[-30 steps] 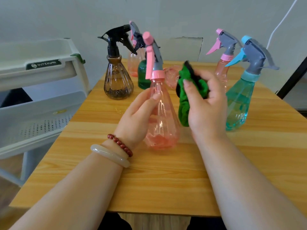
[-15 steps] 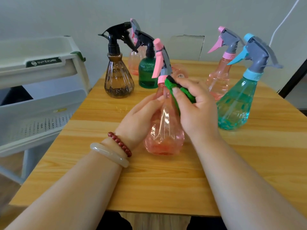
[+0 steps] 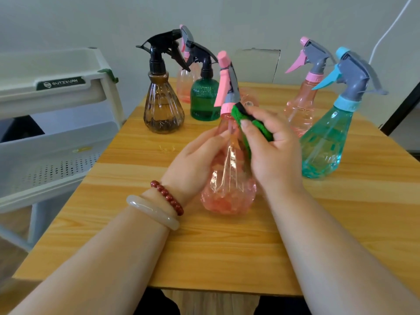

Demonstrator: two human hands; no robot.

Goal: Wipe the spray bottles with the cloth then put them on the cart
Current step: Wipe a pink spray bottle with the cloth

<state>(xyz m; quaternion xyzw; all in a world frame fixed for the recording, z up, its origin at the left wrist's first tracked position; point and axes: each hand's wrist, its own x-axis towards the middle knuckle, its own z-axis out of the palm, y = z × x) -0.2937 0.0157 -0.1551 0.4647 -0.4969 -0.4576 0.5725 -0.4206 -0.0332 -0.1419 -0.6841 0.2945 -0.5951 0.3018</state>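
A clear pink spray bottle (image 3: 228, 189) with a pink and grey trigger head stands on the wooden table (image 3: 227, 251) in front of me. My left hand (image 3: 195, 160) grips its left side. My right hand (image 3: 272, 151) presses a green cloth (image 3: 248, 123) against the bottle's neck and right shoulder. Other bottles stand behind: a brown one (image 3: 162, 105), a dark green one (image 3: 204, 98), a pink one (image 3: 185, 85) at the back left, a pink one (image 3: 302, 105) and a teal one (image 3: 327, 142) at the right. The white cart (image 3: 56, 137) stands left of the table.
The cart has a solid upper tray (image 3: 45, 87) and a perforated lower shelf (image 3: 59, 171) close to the table's left edge. A white cable (image 3: 391, 28) hangs on the wall at the back right. A dark frame (image 3: 402, 105) leans at the right edge.
My right hand brought the green cloth from beside the pink bottle onto its neck. The bottle shifted slightly toward the right as it was held.
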